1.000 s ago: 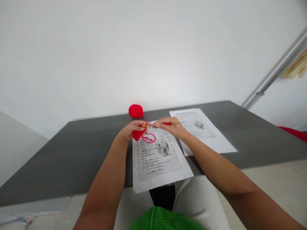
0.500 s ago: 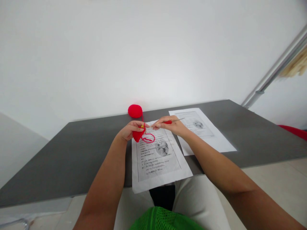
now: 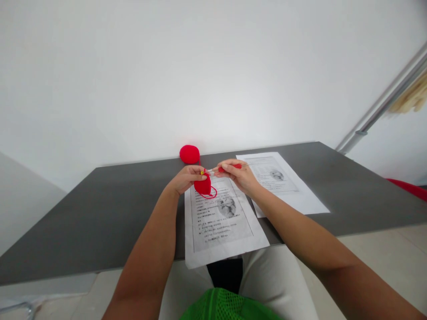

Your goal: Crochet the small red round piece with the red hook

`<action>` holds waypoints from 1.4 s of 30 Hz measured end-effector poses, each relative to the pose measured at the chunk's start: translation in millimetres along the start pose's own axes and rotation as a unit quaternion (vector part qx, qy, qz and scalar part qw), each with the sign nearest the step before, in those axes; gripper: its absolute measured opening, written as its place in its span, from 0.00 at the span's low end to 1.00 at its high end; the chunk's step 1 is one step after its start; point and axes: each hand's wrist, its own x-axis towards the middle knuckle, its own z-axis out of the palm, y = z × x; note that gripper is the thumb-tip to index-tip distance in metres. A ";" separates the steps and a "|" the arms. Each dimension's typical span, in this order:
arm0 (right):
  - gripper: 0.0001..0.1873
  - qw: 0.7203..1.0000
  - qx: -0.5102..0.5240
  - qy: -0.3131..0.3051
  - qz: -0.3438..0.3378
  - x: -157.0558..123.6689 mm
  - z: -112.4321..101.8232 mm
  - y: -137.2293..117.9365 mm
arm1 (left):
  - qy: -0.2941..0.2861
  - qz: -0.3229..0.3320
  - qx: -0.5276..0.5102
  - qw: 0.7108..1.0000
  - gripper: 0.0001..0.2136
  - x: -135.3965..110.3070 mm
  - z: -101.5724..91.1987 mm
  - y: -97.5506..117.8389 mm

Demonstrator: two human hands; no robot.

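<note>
Pinched in my left hand (image 3: pixel 189 178) is a small red crochet piece (image 3: pixel 202 185), with a yellow stitch marker (image 3: pixel 202 173) at its top edge. A loose loop of red yarn hangs below the piece. My right hand (image 3: pixel 237 174) is closed around the red handle of a crochet hook (image 3: pixel 230 168). The hook's thin metal shaft points left and its tip meets the top of the piece, though the exact stitch is too small to tell. Behind my left hand sits a red yarn ball (image 3: pixel 189 154), its strand running down to the work.
Under my hands lies a printed sheet (image 3: pixel 227 242) with text and a picture, overhanging the front edge of the dark grey table (image 3: pixel 110 213). A second printed sheet (image 3: pixel 300 202) lies to the right. The white wall (image 3: pixel 213 80) stands directly behind the table.
The hook has turned in my right hand, so its shaft now points left to the crochet piece. My left hand has shifted slightly right, showing more of the piece's flat side.
</note>
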 end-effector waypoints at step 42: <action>0.08 0.931 -0.322 -0.090 -0.147 -1.6 -12.4 -6.7 | 0.085 0.083 0.070 0.991 0.14 4.0 12.8 4.0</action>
